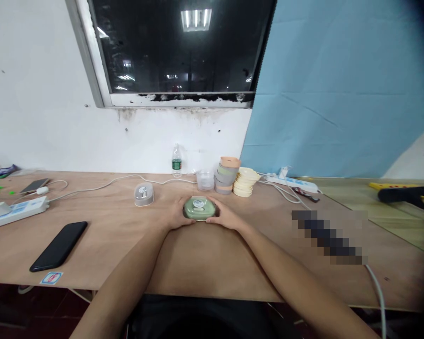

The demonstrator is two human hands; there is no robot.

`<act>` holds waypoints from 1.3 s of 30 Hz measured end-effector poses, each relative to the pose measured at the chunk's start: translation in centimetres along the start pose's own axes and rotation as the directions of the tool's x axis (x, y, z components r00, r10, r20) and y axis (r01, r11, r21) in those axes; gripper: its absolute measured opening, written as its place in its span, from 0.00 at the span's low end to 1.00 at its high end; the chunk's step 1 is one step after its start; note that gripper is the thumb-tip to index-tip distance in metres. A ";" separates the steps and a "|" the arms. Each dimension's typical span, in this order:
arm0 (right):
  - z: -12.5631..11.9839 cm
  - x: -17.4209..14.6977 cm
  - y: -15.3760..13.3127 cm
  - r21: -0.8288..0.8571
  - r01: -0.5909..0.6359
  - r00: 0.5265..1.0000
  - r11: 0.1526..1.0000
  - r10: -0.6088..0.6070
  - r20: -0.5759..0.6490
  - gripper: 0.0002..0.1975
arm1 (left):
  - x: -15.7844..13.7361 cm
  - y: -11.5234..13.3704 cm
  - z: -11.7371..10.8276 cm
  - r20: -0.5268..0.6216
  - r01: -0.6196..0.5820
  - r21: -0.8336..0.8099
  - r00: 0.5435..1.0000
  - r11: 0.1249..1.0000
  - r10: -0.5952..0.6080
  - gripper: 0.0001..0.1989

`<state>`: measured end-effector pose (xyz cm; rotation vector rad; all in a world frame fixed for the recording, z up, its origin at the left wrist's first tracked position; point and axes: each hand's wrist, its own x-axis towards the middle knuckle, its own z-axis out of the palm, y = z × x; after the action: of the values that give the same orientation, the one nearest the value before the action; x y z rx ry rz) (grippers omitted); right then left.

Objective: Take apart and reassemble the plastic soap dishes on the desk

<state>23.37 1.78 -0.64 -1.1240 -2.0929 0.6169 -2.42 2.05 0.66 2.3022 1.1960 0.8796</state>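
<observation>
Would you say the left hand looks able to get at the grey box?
Probably yes: nothing stands between the left hand and the grey box, though it clasps the green box.

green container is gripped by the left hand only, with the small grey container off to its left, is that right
Not quite: the head view shows the left hand and the right hand both gripping the green container, one at each side. The small grey container is off to its left.

Label (198, 203) on green container (199, 213) too small to read; dark item (330, 238) pixelated; power strip (20, 211) cut by left edge.
</observation>
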 end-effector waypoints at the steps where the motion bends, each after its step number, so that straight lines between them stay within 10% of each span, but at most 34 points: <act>1: 0.1 0.0 0.1 -0.011 0.005 1.000 1.000 -0.005 -0.012 0.49 | 0.0 0.1 -0.1 -0.010 -0.032 0.026 0.999 0.999 0.032 0.47; 8: 0.5 0.0 0.7 -0.097 -0.096 0.993 0.991 0.088 -0.083 0.51 | 0.1 -0.4 -3.0 -0.336 -0.003 0.219 0.939 0.976 0.078 0.43; 14: 0.5 -0.1 0.3 -0.130 -0.143 0.989 0.981 0.135 -0.066 0.38 | -0.9 -3.5 -6.6 -0.823 0.481 0.149 0.545 0.864 -0.162 0.43; 19: 0.5 -0.1 0.4 -0.155 -0.137 0.990 0.978 0.131 -0.048 0.32 | -1.4 -6.8 -7.0 -0.872 0.689 0.043 0.379 0.724 -0.308 0.42; 39: 0.9 0.1 1.4 -0.161 -0.130 0.990 0.978 0.120 -0.072 0.29 | -0.7 -8.9 -7.0 -0.768 0.626 0.029 0.513 0.779 -0.383 0.51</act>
<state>23.41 2.52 -2.11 -1.3588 -2.0613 0.4662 -12.70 6.80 0.14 1.5553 2.3610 1.5106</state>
